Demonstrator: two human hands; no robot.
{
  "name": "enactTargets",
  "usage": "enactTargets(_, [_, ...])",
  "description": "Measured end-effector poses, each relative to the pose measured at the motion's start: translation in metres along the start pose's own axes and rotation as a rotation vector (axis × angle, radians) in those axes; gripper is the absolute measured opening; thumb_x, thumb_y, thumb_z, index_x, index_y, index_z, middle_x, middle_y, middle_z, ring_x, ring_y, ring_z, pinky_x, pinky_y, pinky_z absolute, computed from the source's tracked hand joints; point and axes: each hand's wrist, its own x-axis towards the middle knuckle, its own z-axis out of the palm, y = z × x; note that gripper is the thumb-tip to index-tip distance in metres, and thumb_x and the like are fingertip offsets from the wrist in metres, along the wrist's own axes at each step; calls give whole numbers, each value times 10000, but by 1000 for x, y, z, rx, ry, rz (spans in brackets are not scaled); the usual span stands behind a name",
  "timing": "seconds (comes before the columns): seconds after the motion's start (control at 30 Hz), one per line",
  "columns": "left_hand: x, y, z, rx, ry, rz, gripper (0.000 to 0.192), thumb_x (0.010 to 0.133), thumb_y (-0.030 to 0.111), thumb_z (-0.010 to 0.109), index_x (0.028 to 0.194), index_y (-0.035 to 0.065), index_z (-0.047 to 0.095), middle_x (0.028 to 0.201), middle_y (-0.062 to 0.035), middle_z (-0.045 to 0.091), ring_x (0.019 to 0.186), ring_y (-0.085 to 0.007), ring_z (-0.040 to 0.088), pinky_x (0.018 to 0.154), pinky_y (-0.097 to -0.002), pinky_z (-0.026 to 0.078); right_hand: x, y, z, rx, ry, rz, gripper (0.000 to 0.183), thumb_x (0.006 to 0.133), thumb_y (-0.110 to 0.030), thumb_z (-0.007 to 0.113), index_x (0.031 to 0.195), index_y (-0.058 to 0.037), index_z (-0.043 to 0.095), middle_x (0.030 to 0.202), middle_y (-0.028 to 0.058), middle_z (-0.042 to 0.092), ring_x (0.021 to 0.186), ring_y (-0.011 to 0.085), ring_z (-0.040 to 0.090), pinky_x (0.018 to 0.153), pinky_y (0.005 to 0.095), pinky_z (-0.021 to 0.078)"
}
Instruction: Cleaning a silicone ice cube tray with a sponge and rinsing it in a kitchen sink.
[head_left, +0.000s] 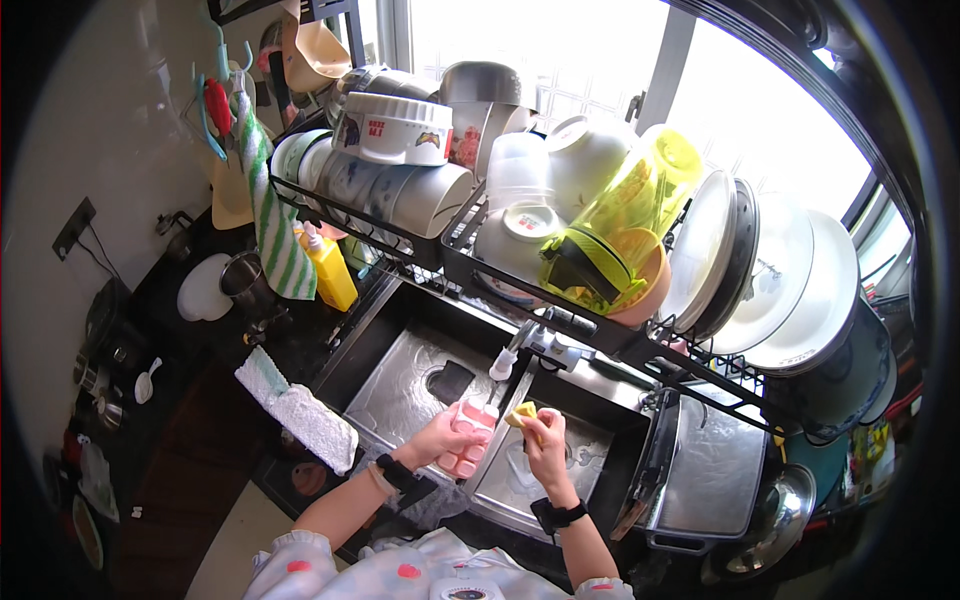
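Note:
My left hand (441, 436) grips a pink ice-cube tray (466, 442) with rounded cells, held over the divider of a two-basin sink. Just to its right, my right hand (546, 442) pinches a yellow sponge (520, 414), which is apart from the tray. The white-tipped faucet (504, 363) points down above the tray, and a thin stream seems to run from it. Wet metal shows in the left basin (386, 375), where a dark square piece lies on the drain. In the right basin (501, 491) lies something clear and hard to make out.
Behind the sink stands a black dish rack (525, 304) with bowls, plates (802, 292) and a yellow-green bottle (637, 217). Folded cloths (315, 427) lie on the left rim, near a yellow pump bottle (330, 270). A metal tray (709, 465) is at right.

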Motion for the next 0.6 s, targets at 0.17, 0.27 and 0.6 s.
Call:
enactTargets(0.17, [12,-12,6,-71,2,39,418,814,124,712,1169,52,503,1036,-23,608,888,-98,609,773,-253,519,-16,29,41,330,-17,453,241,931,-138,518,1127,-3,559,1024,85,522,960,177,507,844,280,406])
enactTargets(0.27, [26,-29,-2,-280,63,-77,353,843,136,683,1144,48,520,1023,-43,623,845,-113,632,711,-272,539,-25,47,55,698,-163,663,328,958,-258,484,1221,-64,517,1176,88,511,1057,200,515,894,317,407])
enactTargets(0.6, [50,-34,-2,-219,296,132,801,862,62,626,1442,147,80,1237,-131,475,1040,-193,568,817,-328,524,-13,15,63,1124,-402,922,348,963,-323,466,1264,-153,423,1153,14,553,1021,157,555,837,339,471])
